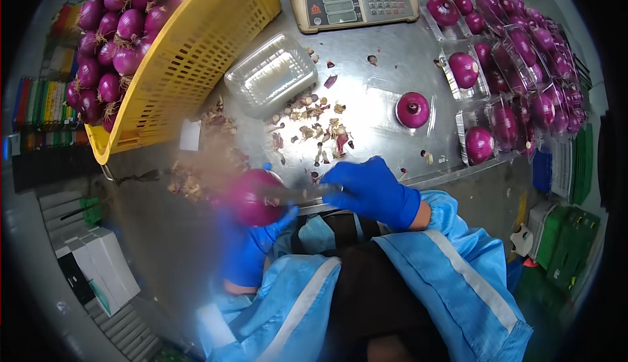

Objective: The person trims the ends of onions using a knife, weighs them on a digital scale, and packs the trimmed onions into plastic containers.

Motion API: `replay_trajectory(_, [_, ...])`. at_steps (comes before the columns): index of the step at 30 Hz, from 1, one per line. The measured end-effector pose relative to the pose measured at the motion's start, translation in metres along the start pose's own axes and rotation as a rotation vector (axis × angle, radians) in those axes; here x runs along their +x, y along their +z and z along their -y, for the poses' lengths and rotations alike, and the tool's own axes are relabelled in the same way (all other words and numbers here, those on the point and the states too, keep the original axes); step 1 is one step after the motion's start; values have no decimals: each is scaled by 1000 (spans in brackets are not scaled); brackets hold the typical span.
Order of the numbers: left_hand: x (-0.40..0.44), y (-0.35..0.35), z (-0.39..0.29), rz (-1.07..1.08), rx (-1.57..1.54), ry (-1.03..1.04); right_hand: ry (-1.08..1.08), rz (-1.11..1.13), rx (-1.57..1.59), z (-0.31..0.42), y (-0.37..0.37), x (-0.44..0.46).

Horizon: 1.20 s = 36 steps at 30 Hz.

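Curling wide around a red onion (pixel 252 200), the left grip (pixel 250 249) holds it; the right grip (pixel 369 190) clenches a knife (pixel 297 194).

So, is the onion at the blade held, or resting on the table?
Held: the blue-gloved left hand shows on opposite sides of the onion.

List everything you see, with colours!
crate: one, yellow, upper left
crate onions: many, purple, inside
scale: one, beige, top
table: one, silver, centre
tray: at least one, clear, beside crate
lone onion: one, purple, centre right
packed onions: many, purple, clear trays, right
scraps: many, brownish, table
bins: several, green, right
box: one, white, left
unclear stack: one, multicoloured, left
knife: one, grey, right hand
held onion: one, purple, left hand
jacket: one, blue, bottom
hands: two, blue gloves, lower middle
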<state>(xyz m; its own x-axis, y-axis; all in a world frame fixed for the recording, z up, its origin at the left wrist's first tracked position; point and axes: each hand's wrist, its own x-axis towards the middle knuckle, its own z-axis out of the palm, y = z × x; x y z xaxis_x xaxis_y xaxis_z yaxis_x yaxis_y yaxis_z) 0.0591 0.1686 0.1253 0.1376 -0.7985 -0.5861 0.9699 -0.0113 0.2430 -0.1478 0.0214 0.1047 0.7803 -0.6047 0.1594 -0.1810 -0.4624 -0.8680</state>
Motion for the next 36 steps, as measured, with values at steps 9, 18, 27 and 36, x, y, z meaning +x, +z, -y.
replay_trajectory(9, [3,-4,22,-17,-79,-237,-46,214,-349,5,1,3])
replay_trajectory(18, [-1,-15,9,-219,-170,-42,190,131,139,-48,30,-26])
replay_trajectory(27, [13,10,14,-89,705,287,450,-7,369,-43,20,-27])
replay_trajectory(36, [146,65,83,478,1447,558,668,-720,-32,-75,-40,-81])
